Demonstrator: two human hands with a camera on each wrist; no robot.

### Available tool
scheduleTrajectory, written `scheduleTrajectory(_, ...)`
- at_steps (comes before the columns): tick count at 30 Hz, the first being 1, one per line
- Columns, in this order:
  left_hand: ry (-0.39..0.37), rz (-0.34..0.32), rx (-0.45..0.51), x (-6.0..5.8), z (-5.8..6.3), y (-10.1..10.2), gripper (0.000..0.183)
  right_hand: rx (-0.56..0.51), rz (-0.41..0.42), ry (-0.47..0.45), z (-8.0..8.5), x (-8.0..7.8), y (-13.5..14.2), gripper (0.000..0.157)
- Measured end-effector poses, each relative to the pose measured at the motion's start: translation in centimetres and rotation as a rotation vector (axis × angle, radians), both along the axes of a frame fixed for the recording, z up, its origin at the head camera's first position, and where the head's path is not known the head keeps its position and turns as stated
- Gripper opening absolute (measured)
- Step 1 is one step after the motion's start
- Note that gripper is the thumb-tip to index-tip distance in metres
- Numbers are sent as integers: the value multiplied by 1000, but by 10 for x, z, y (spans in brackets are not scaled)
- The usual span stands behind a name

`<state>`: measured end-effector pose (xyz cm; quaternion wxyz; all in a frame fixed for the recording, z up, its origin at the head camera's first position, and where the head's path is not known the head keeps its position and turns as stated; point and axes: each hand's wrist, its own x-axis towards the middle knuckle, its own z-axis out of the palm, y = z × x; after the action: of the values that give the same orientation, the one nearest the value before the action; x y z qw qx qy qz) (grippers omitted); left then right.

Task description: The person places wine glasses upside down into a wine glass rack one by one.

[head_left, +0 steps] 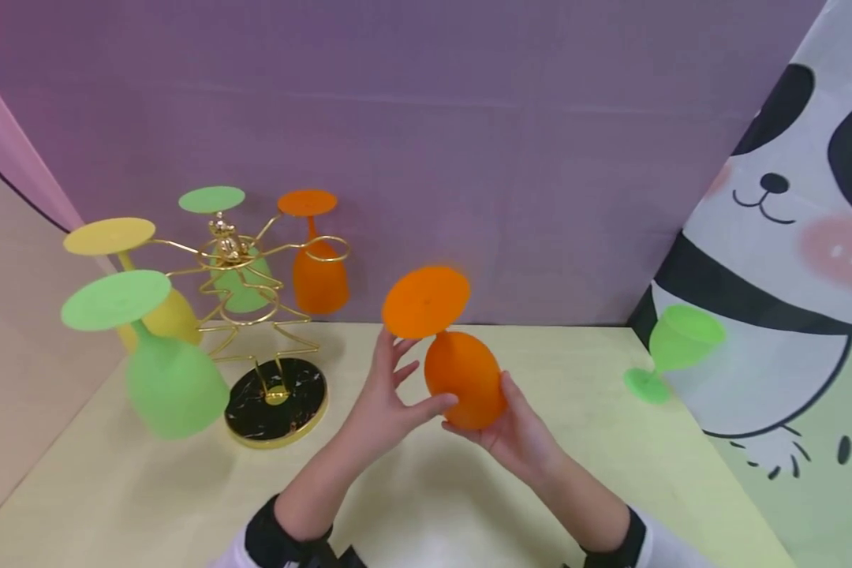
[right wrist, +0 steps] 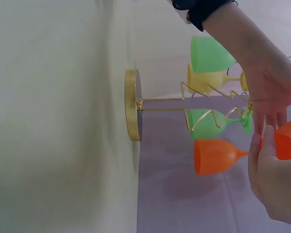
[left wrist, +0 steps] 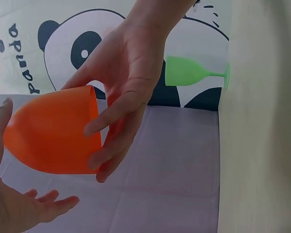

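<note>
An orange goblet [head_left: 465, 379] hangs upside down in the air, its round foot on top and tilted. My right hand [head_left: 528, 442] holds it by the bowl near the rim, with fingers along the rim in the left wrist view. On the goblet's other side is my left hand [head_left: 383, 402], fingers spread and thumb at the bowl; whether the thumb touches cannot be told. Left of the hands stands a gold wire glass rack [head_left: 277, 327] on a round black marbled base. Upside down on it hang a near green goblet [head_left: 173, 383], a yellow goblet [head_left: 173, 315], a back green goblet [head_left: 241, 284] and another orange goblet [head_left: 321, 280].
A light green goblet [head_left: 685, 339] stands upright at the table's right side, beside a panda-printed cloth [head_left: 767, 260]. The pale table [head_left: 575, 371] ends at a purple backdrop [head_left: 504, 181]. On the left is another printed wall [head_left: 28, 339].
</note>
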<state>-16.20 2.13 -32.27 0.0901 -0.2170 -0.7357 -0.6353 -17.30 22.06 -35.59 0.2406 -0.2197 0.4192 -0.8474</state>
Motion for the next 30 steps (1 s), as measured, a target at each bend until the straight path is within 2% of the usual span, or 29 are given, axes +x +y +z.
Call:
scheduleTrajectory(8, -34, -32, -40, 8, -4, 2, 93, -51, 67, -36, -13, 8, -6, 41)
scheduleTrajectory(18, -44, -29, -90, 12, -7, 5, 92, -154, 135, 1, -17, 9, -11, 48)
scheduleTrajectory(25, -66, -14, -127, 13, -8, 5, 89, -155, 163, 30, -17, 8, -13, 49)
scheduleTrajectory(30, -73, -16, -153, 14, -4, 5, 88, -146, 165, 22, -16, 8, -13, 51)
